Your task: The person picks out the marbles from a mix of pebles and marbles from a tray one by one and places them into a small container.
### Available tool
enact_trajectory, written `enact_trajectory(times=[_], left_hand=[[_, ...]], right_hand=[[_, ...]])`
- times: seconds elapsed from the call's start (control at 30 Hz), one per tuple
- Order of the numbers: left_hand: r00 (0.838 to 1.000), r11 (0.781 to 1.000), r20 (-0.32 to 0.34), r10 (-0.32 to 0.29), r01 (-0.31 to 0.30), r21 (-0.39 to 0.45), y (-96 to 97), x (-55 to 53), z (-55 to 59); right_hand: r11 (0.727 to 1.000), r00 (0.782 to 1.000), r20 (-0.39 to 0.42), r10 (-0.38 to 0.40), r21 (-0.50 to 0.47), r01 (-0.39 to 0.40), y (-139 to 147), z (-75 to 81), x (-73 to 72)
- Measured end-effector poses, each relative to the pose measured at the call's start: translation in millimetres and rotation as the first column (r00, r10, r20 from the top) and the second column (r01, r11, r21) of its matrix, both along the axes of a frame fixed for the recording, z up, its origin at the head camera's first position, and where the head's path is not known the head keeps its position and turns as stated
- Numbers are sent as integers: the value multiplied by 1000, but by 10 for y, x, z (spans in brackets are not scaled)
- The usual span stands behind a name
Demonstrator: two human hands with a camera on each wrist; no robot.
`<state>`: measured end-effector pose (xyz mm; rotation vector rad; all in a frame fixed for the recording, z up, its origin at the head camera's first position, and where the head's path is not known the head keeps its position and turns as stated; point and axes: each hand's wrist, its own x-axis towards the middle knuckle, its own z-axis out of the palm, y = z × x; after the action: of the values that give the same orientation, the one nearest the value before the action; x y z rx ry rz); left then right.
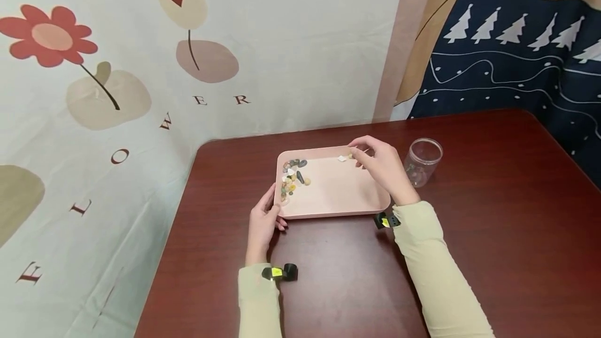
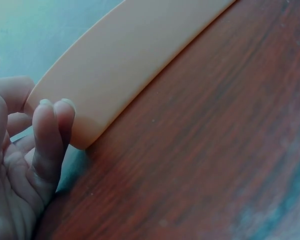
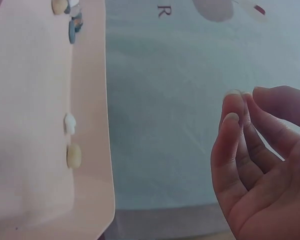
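A shallow pink tray (image 1: 340,186) lies on the table. My left hand (image 1: 264,220) grips its near left corner; in the left wrist view, fingers (image 2: 47,135) bend at the tray's outer wall (image 2: 105,65). Over the far right corner hovers my right hand (image 1: 382,163), its fingers bent and nothing plainly visible between them. Just below its fingertips, a white stone (image 1: 341,158) and a pale yellow stone (image 3: 74,156) lie along the far wall. Several mixed pebbles (image 1: 292,179), green, white, yellow and brown, are gathered at the tray's left side.
A clear jar (image 1: 424,160) stands right of the tray, beside my right wrist. The dark red-brown table (image 1: 338,270) meets a wall cloth (image 1: 291,56) with flowers and letters at the back. A navy cloth (image 1: 507,67) with white trees hangs at the right.
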<state>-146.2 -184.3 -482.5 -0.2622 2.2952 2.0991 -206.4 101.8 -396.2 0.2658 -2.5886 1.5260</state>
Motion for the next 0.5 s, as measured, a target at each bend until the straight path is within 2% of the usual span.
enact_trajectory(times=[0.23,0.5], left_hand=[[1000,1000,4,5,-5,-6,9,-2,17],[1000,1000,-5,6,-6,-28,21,12,39]], right_hand=[[996,996,33,80,41,-81,-145,46,-150],[984,992,49,120,124,-125,-337,43,-312]])
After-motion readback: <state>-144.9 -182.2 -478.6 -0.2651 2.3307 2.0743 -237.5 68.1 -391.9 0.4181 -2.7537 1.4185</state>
